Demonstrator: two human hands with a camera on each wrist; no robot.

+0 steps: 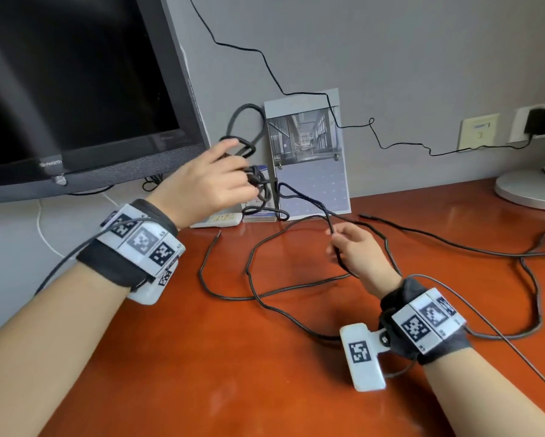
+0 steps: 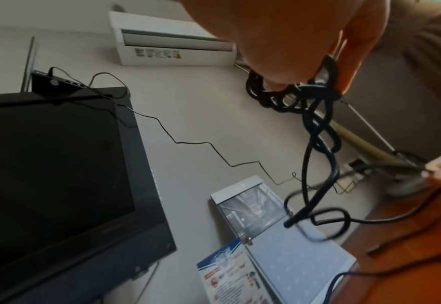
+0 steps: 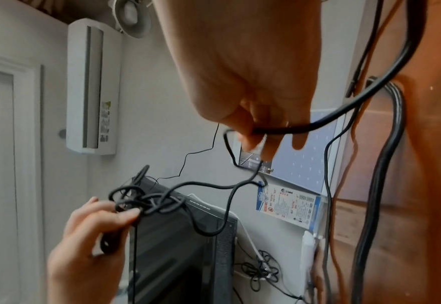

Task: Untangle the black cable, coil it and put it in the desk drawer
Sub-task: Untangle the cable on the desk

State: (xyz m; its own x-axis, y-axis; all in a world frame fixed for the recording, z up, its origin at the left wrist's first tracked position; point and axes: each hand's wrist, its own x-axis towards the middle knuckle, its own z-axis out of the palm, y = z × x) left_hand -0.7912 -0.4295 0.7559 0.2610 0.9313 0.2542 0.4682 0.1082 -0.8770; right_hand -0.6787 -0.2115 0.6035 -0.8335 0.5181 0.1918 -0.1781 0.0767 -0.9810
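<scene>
Glossy reddish-brown wood is seen across the desk [image 1: 264,389], with a plain grey wall behind it. At the far left, a large dark monitor [image 1: 75,89] with a matte black frame is mounted, and thin wires are bundled beneath its lower edge. Moving right, the left hand [image 1: 208,184] is raised above the desk, and a knotted clump of the black cable [image 1: 296,288] is pinched between its thumb and curled fingers; in the left wrist view, round rubbery loops are seen bunched under the fingertips [image 2: 279,82], with twisted strands hanging down from them. Just behind, a flat rectangular calendar [image 1: 312,171] is propped against the wall, a printed building photo above a pale blue dotted panel. Further right, the right hand [image 1: 359,250] is held low over the desk, and a single smooth strand is gripped between thumb and bent fingers. From there, the cable is sprawled in wide, loose curves across the desktop toward the right edge. On the wall at the right, a black adapter [image 1: 540,121] is plugged into a white socket, and a round white base [image 1: 529,190] is set on the desk's corner.
</scene>
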